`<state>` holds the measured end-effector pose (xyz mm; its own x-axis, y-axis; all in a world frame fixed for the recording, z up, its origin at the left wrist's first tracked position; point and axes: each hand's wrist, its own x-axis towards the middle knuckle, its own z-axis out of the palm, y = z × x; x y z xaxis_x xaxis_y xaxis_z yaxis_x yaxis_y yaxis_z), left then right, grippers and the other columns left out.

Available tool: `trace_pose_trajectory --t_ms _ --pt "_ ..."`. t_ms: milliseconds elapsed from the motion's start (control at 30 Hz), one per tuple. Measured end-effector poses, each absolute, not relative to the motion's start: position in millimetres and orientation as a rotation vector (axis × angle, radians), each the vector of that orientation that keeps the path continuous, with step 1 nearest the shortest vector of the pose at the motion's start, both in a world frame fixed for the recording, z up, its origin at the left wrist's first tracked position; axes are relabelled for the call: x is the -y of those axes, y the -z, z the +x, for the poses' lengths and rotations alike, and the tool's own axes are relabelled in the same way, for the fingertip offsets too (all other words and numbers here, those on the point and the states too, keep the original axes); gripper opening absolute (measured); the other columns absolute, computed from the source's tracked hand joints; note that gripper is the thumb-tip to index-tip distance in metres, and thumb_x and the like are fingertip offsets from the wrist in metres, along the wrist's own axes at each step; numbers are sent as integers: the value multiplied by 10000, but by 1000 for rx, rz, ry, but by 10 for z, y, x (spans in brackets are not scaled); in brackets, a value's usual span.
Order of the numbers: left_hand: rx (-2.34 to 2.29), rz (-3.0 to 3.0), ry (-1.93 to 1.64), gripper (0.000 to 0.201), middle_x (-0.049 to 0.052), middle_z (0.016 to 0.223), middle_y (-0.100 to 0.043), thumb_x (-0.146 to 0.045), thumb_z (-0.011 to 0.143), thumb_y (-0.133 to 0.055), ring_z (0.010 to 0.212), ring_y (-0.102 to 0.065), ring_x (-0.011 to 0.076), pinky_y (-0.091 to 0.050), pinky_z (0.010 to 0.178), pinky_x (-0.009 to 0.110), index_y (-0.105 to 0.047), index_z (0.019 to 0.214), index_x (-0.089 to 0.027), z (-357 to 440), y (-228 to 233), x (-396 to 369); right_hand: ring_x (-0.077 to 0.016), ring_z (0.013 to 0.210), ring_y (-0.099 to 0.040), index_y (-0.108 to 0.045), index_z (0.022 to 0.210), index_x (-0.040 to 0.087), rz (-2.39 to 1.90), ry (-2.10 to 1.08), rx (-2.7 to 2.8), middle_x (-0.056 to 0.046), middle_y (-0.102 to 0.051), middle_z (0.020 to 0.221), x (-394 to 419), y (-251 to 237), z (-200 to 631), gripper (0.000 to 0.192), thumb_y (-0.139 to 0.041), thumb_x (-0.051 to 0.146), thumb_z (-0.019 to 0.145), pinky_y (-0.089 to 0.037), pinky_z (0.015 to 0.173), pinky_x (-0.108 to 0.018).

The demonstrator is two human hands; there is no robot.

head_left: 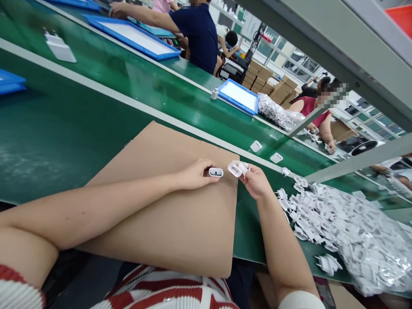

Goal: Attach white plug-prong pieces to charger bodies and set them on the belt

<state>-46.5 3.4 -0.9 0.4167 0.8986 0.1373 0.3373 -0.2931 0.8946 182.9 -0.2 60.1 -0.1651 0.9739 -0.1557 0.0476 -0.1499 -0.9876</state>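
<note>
My left hand grips a small white charger body, its dark open end facing me. My right hand holds a white plug part a few centimetres to the right of it. Both hands hover over the far edge of a brown cardboard sheet lying on the green bench. The two white parts are apart, not touching.
A large heap of white charger parts and clear bags lies at my right. Two white chargers and another sit on the green conveyor. Blue trays and cardboard boxes stand beyond; other people work across the line.
</note>
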Motion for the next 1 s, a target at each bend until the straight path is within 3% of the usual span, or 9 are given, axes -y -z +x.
trace_pose_trajectory --t_ms 133,267,400,467,533,633,767,833,1000 --pt "-1005 1847 -871 385 92 1024 -723 -511 807 -724 956 -670 284 -549 853 424 -721 1029 -195 -443 25 -38 -231 1025 -733 -756 1085 245 -1250 -1360 1196 -59 -776 1140 -5 -494 1847 631 -960 446 523 -593 867 -350" --pt "-1010 1814 -886 445 84 1049 -721 -527 756 -780 962 -679 280 -550 862 415 -724 1052 -199 -442 20 -32 -228 915 -732 -746 1033 198 -1291 -1114 1318 -65 -769 961 34 -380 1831 506 -919 434 621 -590 863 -388" --pt "-999 1776 -865 405 67 1034 -730 -521 776 -767 959 -687 268 -547 859 391 -738 1032 -208 -455 6 -28 -230 883 -673 -775 1046 213 -1395 -644 1773 -70 -744 935 53 -239 1845 317 -786 384 780 -564 862 -423" --pt "-1009 1771 -872 408 65 1032 -728 -515 763 -780 956 -685 267 -544 845 382 -737 1028 -209 -461 5 -27 -229 867 -651 -768 1107 215 -1439 -510 1945 -74 -727 931 38 -170 1860 318 -710 350 824 -556 847 -424" --pt "-1024 1774 -873 404 67 1021 -722 -513 753 -784 945 -681 266 -538 834 382 -733 1008 -204 -464 10 -27 -206 816 -649 -737 1158 210 -1438 -581 1931 -73 -721 960 14 -126 1863 353 -672 339 836 -561 794 -393" --pt "-1019 1777 -870 397 69 1001 -713 -510 751 -776 929 -677 264 -532 827 387 -728 989 -196 -465 19 -32 -166 706 -638 -720 1045 198 -1389 -855 1675 -57 -727 918 -15 -144 1850 310 -715 401 811 -555 697 -344" --pt "-1005 1777 -876 401 66 983 -707 -493 727 -790 918 -675 260 -531 813 380 -721 979 -189 -459 31 -49 -193 801 -681 -722 988 194 -1313 -1064 1437 -65 -752 932 16 -308 1822 418 -862 423 668 -562 757 -355" --pt "-1024 1787 -871 379 62 958 -702 -490 733 -785 892 -669 253 -525 792 371 -720 952 -187 -452 37 -59 -199 842 -683 -736 983 202 -1312 -975 1474 -64 -752 951 75 -401 1787 391 -869 406 677 -559 795 -359" --pt "-1046 1779 -858 343 40 868 -682 -471 748 -780 801 -643 227 -491 704 332 -716 917 -180 -445 9 -51 -213 877 -642 -773 1041 247 -1224 -421 2007 -56 -707 948 238 -519 1630 182 -689 343 911 -538 810 -371"
